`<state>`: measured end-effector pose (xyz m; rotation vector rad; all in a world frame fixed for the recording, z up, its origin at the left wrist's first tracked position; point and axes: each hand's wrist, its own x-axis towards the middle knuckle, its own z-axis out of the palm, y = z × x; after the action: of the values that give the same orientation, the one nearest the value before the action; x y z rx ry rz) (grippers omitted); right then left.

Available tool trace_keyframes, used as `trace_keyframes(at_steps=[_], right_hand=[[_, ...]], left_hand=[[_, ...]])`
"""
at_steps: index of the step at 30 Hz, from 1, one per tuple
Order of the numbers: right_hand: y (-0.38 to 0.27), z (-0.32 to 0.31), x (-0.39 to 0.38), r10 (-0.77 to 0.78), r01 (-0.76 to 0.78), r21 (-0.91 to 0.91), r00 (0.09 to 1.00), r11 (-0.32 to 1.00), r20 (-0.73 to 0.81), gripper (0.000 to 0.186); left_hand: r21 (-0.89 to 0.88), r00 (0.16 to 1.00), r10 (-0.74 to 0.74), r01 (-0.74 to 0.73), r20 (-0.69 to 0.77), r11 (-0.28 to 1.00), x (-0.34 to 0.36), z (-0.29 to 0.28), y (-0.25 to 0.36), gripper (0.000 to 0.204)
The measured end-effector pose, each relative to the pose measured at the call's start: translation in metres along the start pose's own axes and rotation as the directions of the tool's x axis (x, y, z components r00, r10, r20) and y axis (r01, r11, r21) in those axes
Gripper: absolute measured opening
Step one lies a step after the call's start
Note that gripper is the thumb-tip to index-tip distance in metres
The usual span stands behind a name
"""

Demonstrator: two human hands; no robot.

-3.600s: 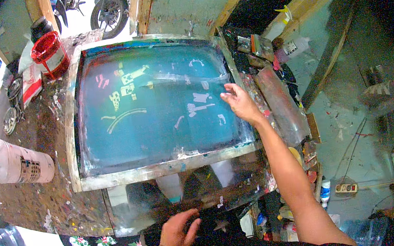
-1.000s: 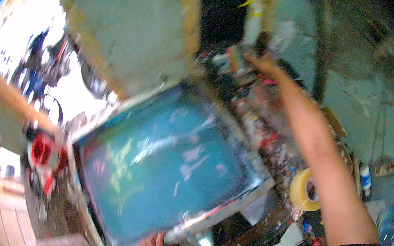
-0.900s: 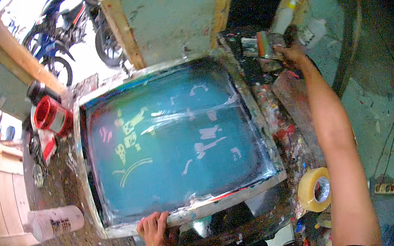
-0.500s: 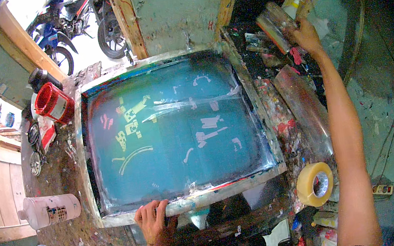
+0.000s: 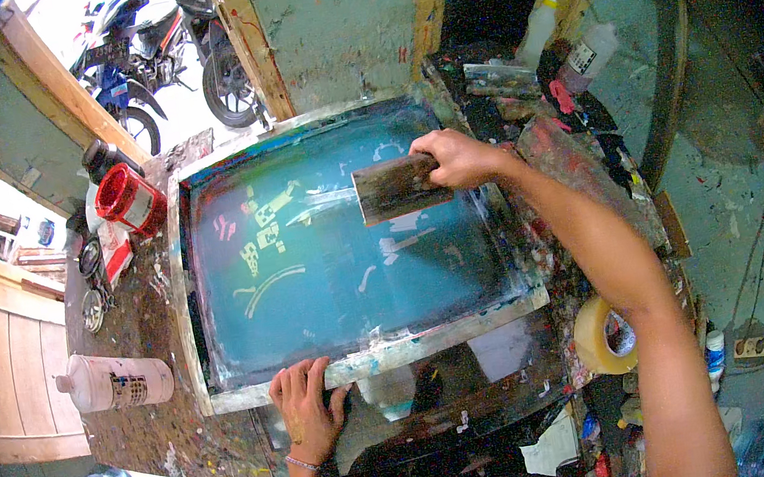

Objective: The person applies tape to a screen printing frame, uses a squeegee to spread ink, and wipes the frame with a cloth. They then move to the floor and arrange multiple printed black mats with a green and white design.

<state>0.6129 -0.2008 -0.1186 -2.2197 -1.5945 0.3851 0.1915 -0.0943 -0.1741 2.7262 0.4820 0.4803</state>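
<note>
Right hand (image 5: 464, 159) had its fingers closed on the right end of a dark, flat rectangular block (image 5: 396, 196). Block was above the upper right part of a blue-green framed screen (image 5: 334, 313); could not tell whether it touched the mesh. Pale shapes showed to the block's left and below it. Left hand (image 5: 307, 400) lay on the near rim of the frame, fingers over the edge, thumb apart; gripping or merely resting, could not tell. Screen sat on a paint-spattered surface (image 5: 171, 439). Left of it: open red tub (image 5: 131, 201) toward the far corner, whitish bottle (image 5: 124, 379) lying nearer. On the right, a yellowish tape roll (image 5: 591, 336), partly behind the right forearm.
</note>
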Motion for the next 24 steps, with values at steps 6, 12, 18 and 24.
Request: trace_keyframes(at_steps=[6,12,18,24], right_hand=[[0.003,0.010,0.008,0.095,-0.095,0.000,0.995,0.995,0.015,0.032],[0.009,0.013,0.006,0.090,-0.090,0.015,0.996,0.996,0.015,0.033],[-0.001,0.012,0.007,0.185,-0.183,-0.113,0.983,0.977,0.008,0.032],[-0.017,0.011,0.014,0.175,-0.152,-0.485,0.984,0.861,0.003,0.028]], left_hand=[[0.000,1.000,0.000,0.000,-0.008,1.000,0.001,0.001,0.000,0.045],[0.012,1.000,-0.009,0.009,0.000,1.000,-0.001,0.003,-0.001,0.046],[0.011,1.000,-0.004,0.004,0.004,1.000,0.000,0.004,-0.002,0.047],[-0.035,1.000,-0.014,0.015,0.016,0.999,-0.001,-0.002,-0.001,0.045]])
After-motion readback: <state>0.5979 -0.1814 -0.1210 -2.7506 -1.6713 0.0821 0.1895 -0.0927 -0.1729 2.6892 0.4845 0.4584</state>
